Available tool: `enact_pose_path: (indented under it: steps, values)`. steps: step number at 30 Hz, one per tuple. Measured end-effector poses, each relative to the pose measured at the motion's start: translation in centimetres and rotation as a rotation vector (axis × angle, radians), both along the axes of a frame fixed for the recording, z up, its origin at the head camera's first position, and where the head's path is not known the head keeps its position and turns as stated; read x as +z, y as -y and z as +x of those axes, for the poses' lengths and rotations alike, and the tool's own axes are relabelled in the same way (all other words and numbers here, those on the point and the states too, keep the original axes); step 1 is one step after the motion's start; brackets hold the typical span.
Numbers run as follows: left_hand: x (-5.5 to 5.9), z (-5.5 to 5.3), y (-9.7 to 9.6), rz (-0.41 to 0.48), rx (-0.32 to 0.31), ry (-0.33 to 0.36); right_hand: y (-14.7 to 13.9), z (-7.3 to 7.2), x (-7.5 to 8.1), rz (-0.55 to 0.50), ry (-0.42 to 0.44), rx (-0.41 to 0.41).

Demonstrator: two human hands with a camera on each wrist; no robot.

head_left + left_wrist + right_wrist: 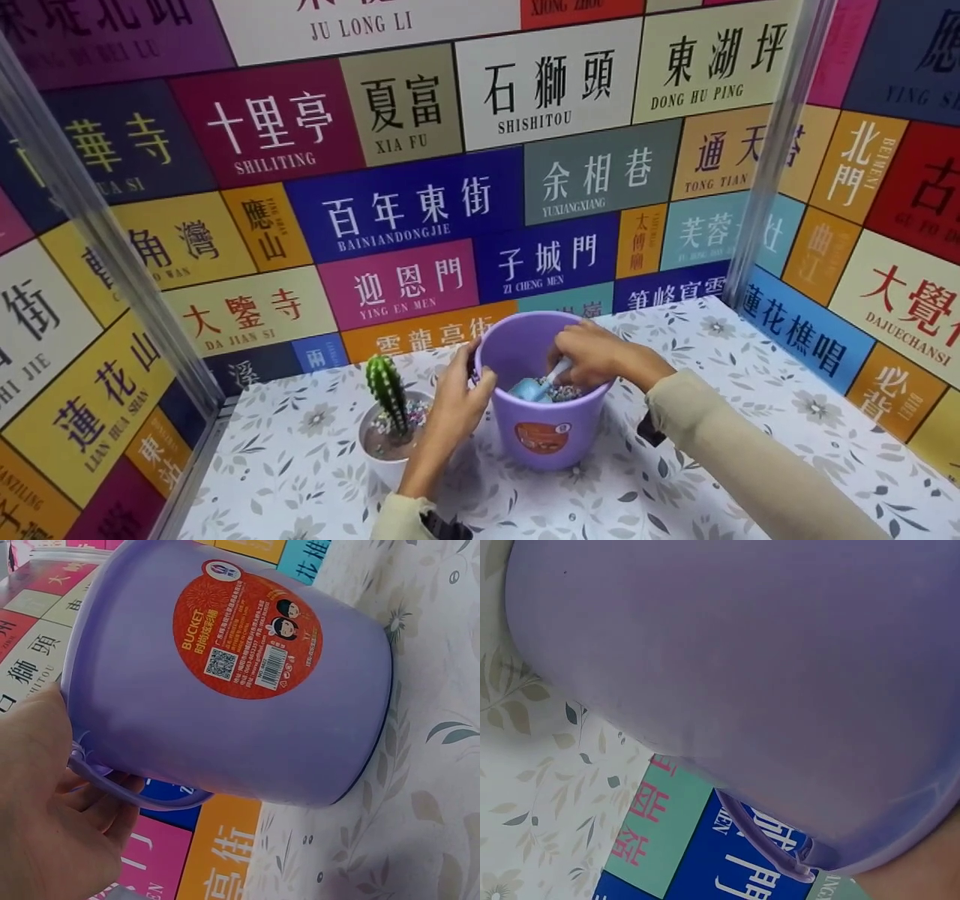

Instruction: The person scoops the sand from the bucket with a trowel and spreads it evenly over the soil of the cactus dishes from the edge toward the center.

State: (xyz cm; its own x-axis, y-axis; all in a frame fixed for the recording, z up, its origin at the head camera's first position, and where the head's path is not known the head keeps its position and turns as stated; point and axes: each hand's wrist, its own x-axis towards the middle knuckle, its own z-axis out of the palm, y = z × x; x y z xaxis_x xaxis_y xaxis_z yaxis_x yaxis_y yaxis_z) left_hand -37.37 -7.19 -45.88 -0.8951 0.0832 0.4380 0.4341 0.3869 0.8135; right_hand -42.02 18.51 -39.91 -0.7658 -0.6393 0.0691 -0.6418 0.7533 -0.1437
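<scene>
A purple bucket (589, 424) stands upright on the table, with colourful pebbles (566, 391) in its bottom. My left hand (457, 397) grips the bucket's left rim; in the left wrist view its fingers reach behind the bucket's handle (142, 800). Reaching over the right rim, my right hand (589, 354) holds a small light-blue shovel (529, 389) by its handle, its blade down at the pebbles. The bucket's wall (705, 660) fills most of the right wrist view and hides the shovel there.
Left of the bucket, a green cactus (387, 390) grows in a white pot (384, 469) with colourful pebbles on its soil, close beside my left forearm. A flowered cloth (300, 465) covers the table. Behind it rises a wall of coloured sign panels (405, 202).
</scene>
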Motion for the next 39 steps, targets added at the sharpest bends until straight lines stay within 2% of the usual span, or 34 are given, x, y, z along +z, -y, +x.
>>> enact_pose_path:
  steps: [5, 11, 22, 26, 39]
  values:
    - [-0.2, 0.0, -0.1, -0.001, 0.026, 0.003, -0.1, 0.3, -0.1, -0.073, -0.023, -0.008]
    - [-0.4, 0.0, -0.3, 0.008, 0.016, 0.002, -0.3, 0.5, 0.0, -0.105, -0.025, -0.047]
    - [0.0, 0.2, -0.1, 0.002, -0.002, 0.039, -1.8, 1.0, 1.5, -0.229, 0.015, -0.122]
    - [0.1, 0.2, -0.1, 0.001, -0.001, 0.046, -2.7, 1.0, 1.7, -0.262, -0.009, -0.124]
    - [-0.2, -0.2, -0.3, 0.019, -0.002, -0.037, -3.6, 1.5, 1.5, -0.304, -0.051, -0.153]
